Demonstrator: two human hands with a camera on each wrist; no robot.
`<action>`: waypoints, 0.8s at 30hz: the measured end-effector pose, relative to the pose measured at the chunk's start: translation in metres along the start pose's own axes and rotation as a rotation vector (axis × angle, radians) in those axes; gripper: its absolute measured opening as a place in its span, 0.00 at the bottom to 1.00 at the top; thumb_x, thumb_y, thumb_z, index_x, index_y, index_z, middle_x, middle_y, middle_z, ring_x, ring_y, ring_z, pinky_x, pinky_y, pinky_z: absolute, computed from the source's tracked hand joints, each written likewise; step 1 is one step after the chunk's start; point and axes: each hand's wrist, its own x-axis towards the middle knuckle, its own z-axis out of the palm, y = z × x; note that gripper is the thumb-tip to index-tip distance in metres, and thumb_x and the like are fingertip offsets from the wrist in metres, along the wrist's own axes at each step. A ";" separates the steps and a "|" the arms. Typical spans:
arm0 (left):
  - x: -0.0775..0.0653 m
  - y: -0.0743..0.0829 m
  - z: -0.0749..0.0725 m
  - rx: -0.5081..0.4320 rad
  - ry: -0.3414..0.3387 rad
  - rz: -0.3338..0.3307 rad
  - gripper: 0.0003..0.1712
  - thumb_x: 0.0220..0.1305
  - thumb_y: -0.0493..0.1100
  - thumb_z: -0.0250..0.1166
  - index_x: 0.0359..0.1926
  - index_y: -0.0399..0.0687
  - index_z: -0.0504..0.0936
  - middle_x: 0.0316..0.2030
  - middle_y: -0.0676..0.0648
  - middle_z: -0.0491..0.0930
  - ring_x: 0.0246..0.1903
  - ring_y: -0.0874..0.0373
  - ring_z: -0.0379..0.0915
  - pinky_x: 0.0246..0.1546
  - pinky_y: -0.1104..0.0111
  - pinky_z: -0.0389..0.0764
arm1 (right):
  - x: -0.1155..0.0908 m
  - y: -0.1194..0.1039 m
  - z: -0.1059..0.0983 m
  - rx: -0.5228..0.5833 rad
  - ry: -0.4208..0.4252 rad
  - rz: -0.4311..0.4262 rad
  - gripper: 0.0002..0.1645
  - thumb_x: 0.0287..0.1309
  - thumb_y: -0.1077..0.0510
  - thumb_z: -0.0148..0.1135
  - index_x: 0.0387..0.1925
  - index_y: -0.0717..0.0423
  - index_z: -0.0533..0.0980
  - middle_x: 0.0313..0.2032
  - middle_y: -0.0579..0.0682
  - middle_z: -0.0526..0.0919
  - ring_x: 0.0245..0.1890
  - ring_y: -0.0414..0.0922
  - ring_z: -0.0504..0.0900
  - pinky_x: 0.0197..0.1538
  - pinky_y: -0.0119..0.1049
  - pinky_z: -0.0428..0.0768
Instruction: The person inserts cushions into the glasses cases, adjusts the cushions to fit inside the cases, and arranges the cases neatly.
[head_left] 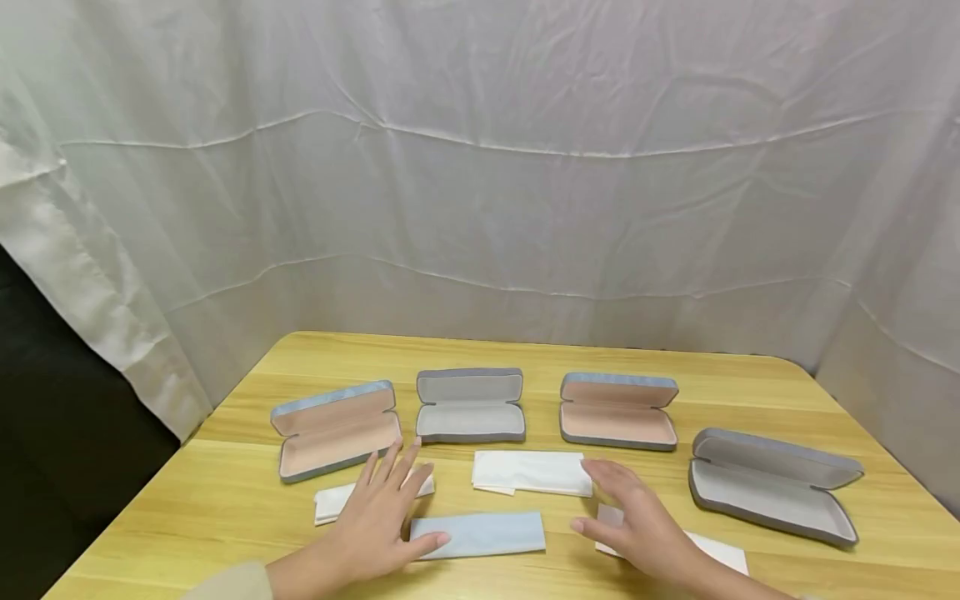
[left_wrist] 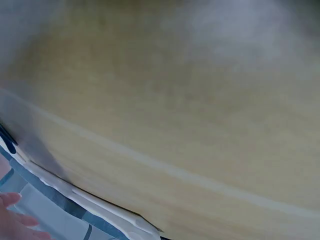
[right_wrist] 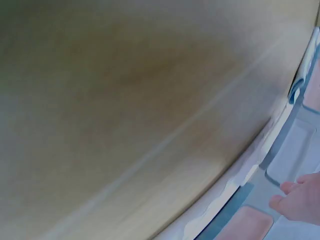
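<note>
My left hand (head_left: 378,521) spreads its fingers over a folded white cloth (head_left: 330,502). Its thumb overlaps the left end of a folded light-blue cloth (head_left: 487,533); whether it touches is unclear. My right hand (head_left: 641,521) has relaxed, slightly bent fingers and holds nothing. Its fingertips lie at the right end of another white cloth (head_left: 528,472), and a third white cloth (head_left: 720,552) is partly covered by the palm. In the wrist views, only part of the left hand (left_wrist: 17,220) and the right hand (right_wrist: 300,197) shows, at the edges.
Several opened glasses cases stand behind the cloths: a pink-lined one (head_left: 341,437) at left, a grey-lined one (head_left: 471,421), another pink-lined one (head_left: 618,425), and a grey-lined one (head_left: 772,500) at right. The wooden table (head_left: 225,467) ends before a white curtain (head_left: 525,208).
</note>
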 end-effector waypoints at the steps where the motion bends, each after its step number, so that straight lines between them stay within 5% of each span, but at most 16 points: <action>1: -0.001 0.000 0.000 -0.014 -0.002 0.006 0.41 0.56 0.70 0.55 0.60 0.45 0.70 0.67 0.37 0.59 0.65 0.35 0.54 0.59 0.38 0.59 | 0.000 -0.002 0.002 0.013 -0.004 0.000 0.40 0.49 0.46 0.68 0.59 0.66 0.69 0.57 0.61 0.74 0.58 0.61 0.70 0.54 0.58 0.71; 12: -0.012 0.001 0.000 -0.150 0.003 0.048 0.32 0.59 0.65 0.57 0.54 0.48 0.74 0.56 0.46 0.72 0.57 0.51 0.68 0.52 0.52 0.73 | 0.005 -0.011 0.017 0.127 -0.066 0.042 0.34 0.51 0.47 0.66 0.55 0.64 0.73 0.54 0.62 0.77 0.55 0.60 0.74 0.54 0.53 0.73; 24: -0.017 0.002 -0.002 -0.361 -0.069 -0.001 0.34 0.58 0.63 0.59 0.55 0.42 0.75 0.47 0.54 0.73 0.45 0.59 0.68 0.42 0.66 0.76 | 0.014 -0.018 0.031 0.277 -0.131 0.071 0.31 0.52 0.51 0.66 0.53 0.67 0.73 0.51 0.63 0.78 0.46 0.55 0.78 0.43 0.32 0.80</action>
